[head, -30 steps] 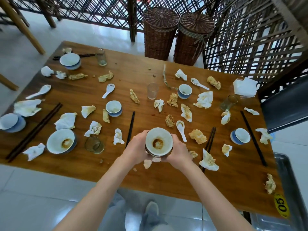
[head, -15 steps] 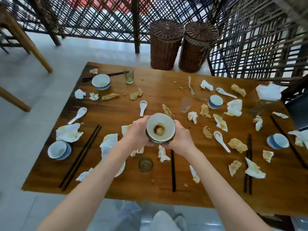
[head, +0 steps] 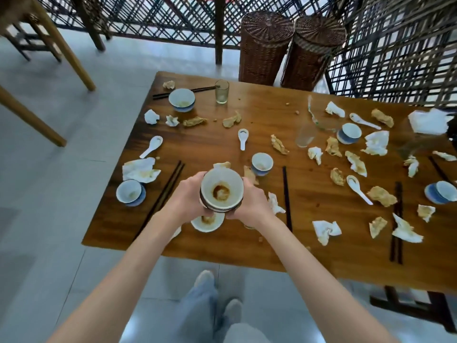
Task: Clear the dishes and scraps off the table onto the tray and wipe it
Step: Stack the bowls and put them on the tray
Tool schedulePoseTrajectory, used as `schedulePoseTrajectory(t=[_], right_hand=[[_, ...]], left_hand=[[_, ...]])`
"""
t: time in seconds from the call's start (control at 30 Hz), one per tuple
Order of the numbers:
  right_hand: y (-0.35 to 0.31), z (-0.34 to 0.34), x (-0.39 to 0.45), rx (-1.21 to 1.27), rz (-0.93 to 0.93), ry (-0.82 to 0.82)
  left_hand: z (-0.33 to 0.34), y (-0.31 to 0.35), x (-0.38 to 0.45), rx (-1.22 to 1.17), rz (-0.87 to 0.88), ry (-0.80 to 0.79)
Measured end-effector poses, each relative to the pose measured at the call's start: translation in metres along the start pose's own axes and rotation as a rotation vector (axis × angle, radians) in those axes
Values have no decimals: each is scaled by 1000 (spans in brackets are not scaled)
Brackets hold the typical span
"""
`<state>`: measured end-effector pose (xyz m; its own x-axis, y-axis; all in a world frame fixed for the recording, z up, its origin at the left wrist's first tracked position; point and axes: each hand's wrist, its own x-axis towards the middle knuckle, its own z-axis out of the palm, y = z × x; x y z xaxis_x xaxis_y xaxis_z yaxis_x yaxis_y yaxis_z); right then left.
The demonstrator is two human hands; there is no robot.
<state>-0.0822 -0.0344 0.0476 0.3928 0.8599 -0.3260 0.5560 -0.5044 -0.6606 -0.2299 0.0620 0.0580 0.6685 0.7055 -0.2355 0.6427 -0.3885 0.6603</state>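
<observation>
Both hands carry one stack of bowls above the near-left part of the worktop. The left hand cups the stack's left wall and the right hand its right wall, each grip pressed closed against the stack's sides, with the soiled top bowl facing up.

Directly beneath the stack, toward the near edge, a wide soiled bowl sits on the worktop, partly hidden by the hands. It lies straight down from the grip, so stacking appears to need little more than lowering. Both hands are about equally close to it.

A smaller blue-based bowl sits near the left edge, closer to the left hand, with a pair of chopsticks lying diagonally between it and the hands. Another small bowl sits just beyond the right hand, toward the middle of the worktop.

No tray shows in this view, so its direction from the stack cannot be told. Crumpled napkins and scraps cover most of the worktop.
</observation>
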Motion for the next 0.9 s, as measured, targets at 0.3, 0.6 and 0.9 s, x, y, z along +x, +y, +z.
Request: schedulePoseTrajectory(t=[0.3,0.6,0.9], right_hand=[[-6,52,-21,45,147,20],[-7,77,-18,54,198,55],[7,82,-13,149,219,10]], left_hand=[[9,-42,-16,-109,43,-113],[15,-72,-7,-121,12,-169],[23,-79,-4,-151,-20,-191]])
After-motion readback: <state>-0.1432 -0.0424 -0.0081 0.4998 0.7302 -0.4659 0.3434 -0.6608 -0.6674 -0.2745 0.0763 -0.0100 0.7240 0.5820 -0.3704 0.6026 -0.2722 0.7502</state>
